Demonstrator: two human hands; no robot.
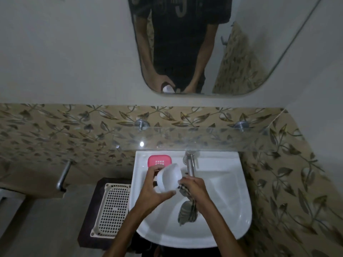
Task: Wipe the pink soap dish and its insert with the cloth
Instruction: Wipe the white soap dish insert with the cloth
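Right now we have the white dish shell (169, 178) lifted over the washbasin (222, 191), our left hand (154, 190) curled round its edge, thumb low and fingers over the far rim. It looks like thin moulded plastic: light, stiff, and probably slick if wet, so we judge a grip across the rim steadier than a pinch on the smooth wall. Our right hand (193, 188) is bunched on the checked cloth (186, 206), fingers closed round the upper part while the rest hangs limp into the basin; the cloth is soft and will follow the curve of the shell. Hand and cloth sit against the shell's right edge.

The pink insert (159, 161), with its small grid of drain holes, lies flat on the basin ledge just left of the steel tap (190, 166), untouched by either hand. Being flat and light, it would best be lifted by its edge, we think; the holes may snag the cloth. A cream mesh tray (111, 208) stands beside the basin.
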